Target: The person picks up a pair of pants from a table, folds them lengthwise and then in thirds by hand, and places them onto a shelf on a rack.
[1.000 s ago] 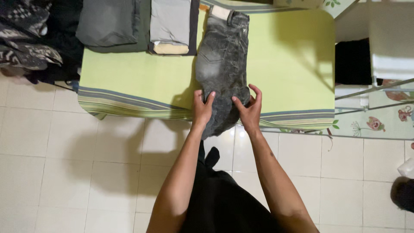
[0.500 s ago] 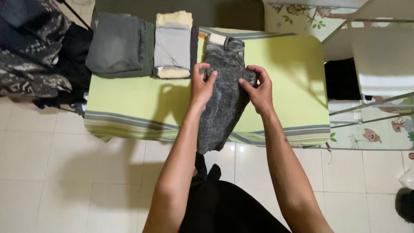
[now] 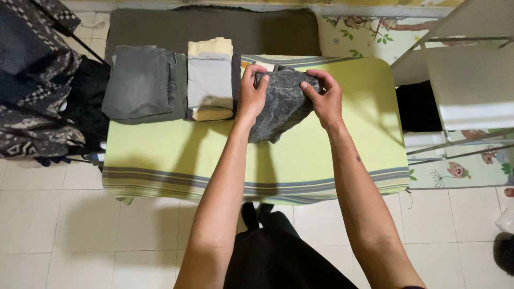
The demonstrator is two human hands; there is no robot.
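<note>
Dark grey washed jeans point(image 3: 279, 107): being gripped at the folded upper edge by both hands, toward the far edge of the green striped table cover point(image 3: 332, 155); the lower part is being left bunched on the cover. Left hand point(image 3: 250, 95): fingers being curled closed over the fabric's left side. Right hand point(image 3: 324, 96): fingers being closed over its right side, thumb underneath. Folded light grey and cream garments point(image 3: 210, 80): being kept stacked just left of the jeans. Folded grey trousers point(image 3: 140, 81): being kept further left on the cover. Patterned dark clothing point(image 3: 32, 85): being kept heaped beyond the cover's left end. No labels can be told.
</note>
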